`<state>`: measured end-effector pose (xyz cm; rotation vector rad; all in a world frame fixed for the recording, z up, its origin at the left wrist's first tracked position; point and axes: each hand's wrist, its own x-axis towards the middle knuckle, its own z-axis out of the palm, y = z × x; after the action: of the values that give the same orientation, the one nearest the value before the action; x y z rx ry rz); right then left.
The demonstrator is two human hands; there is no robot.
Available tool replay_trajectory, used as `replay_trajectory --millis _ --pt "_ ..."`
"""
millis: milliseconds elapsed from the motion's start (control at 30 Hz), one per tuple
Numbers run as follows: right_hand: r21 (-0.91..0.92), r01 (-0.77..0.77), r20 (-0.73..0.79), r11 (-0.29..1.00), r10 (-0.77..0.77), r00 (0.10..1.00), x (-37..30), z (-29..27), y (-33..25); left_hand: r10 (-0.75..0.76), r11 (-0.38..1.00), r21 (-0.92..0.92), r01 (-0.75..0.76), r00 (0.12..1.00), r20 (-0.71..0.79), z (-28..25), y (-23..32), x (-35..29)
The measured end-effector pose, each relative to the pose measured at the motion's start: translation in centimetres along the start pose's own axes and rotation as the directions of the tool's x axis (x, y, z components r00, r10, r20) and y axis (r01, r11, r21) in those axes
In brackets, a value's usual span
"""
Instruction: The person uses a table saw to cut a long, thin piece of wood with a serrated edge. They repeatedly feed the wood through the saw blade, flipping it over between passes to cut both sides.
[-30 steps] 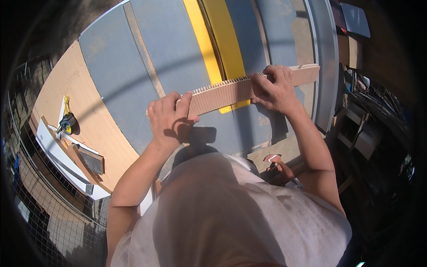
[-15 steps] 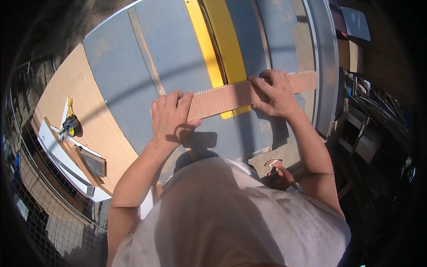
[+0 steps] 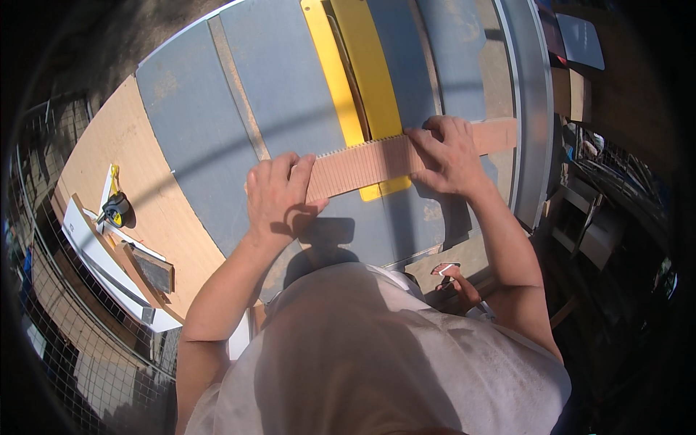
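Observation:
A reddish wooden board [image 3: 362, 167] lies crosswise on the grey table of what looks like a table saw [image 3: 290, 80]. Closely spaced parallel grooves cross the board's face between my hands, giving its far edge a toothed look. My left hand [image 3: 279, 192] grips its left end, thumb on the near side and fingers on the far side. Right of the grooves, my right hand [image 3: 451, 156] holds the board the same way. The board crosses a yellow insert plate [image 3: 373, 69] with a long dark slot. Part of the slot is hidden under the board, and I cannot make out a blade.
A pale plywood side surface [image 3: 119, 138] adjoins the table on the left. On it are a yellow and black tape measure [image 3: 116, 208] and several wooden offcuts [image 3: 148, 266]. A metal rail [image 3: 535, 109] runs along the right side. Wire mesh fencing [image 3: 65, 304] stands at far left.

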<state>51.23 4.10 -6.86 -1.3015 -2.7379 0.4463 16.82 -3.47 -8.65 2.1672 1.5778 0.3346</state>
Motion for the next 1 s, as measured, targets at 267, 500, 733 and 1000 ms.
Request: replay_trajectory --millis 267,500,733,1000 --pt "0.009 -0.007 -0.050 1.000 0.008 0.999 1.3 -0.1 0.4 0.024 1.000 -0.007 -0.024 0.999 -0.042 -0.3 -1.0 1.1" --pt "-0.001 -0.019 -0.056 1.000 0.019 0.998 2.6 -0.6 0.9 -0.043 0.998 -0.035 0.042 0.999 -0.025 -1.4 -0.7 2.3" --pt "0.003 -0.058 -0.027 0.998 0.059 0.998 3.8 -0.7 1.7 -0.043 0.999 0.002 0.043 0.998 -0.049 -1.9 -1.0 3.4" --pt "-0.022 -0.040 -0.055 0.999 0.039 0.998 5.8 -1.4 2.5 -0.054 0.998 0.022 0.056 0.996 -0.075 -2.3 -1.7 5.0"
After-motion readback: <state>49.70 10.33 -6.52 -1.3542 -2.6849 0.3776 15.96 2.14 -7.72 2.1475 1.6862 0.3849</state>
